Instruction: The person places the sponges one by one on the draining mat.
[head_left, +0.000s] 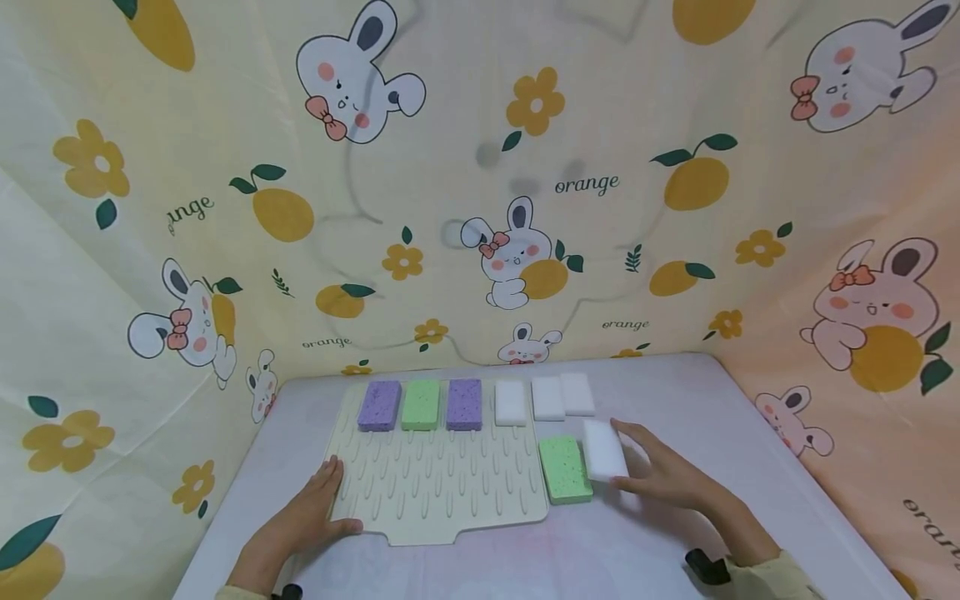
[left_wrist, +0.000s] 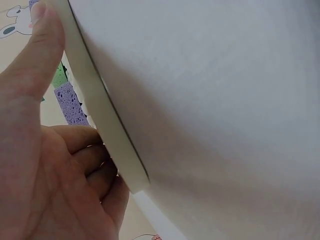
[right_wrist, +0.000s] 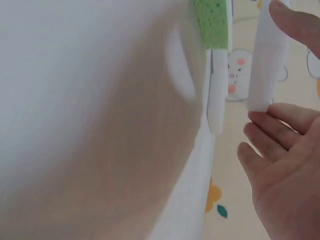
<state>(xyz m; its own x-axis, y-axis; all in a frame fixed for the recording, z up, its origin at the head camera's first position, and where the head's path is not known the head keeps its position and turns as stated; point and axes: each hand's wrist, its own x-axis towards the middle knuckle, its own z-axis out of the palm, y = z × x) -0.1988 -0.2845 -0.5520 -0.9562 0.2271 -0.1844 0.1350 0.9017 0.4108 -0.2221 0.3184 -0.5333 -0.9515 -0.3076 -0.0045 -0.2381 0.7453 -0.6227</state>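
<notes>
Right fingers pinch smooth white block; left fingers, relaxed, touch edge of ridged board.

The person's forearms and hands, head and wrist views. Right arm — a pale beige, long fabric sleeve, softly creased, ends short of the wrist; a small black device with rounded edges sits beside its cuff. The right hand is bare, with slender fingers. Left arm — a matching pale beige cuff shows as a sliver, near a second black, rounded device, partly cropped. The left hand, likewise bare, shows fine palm creases.
</notes>
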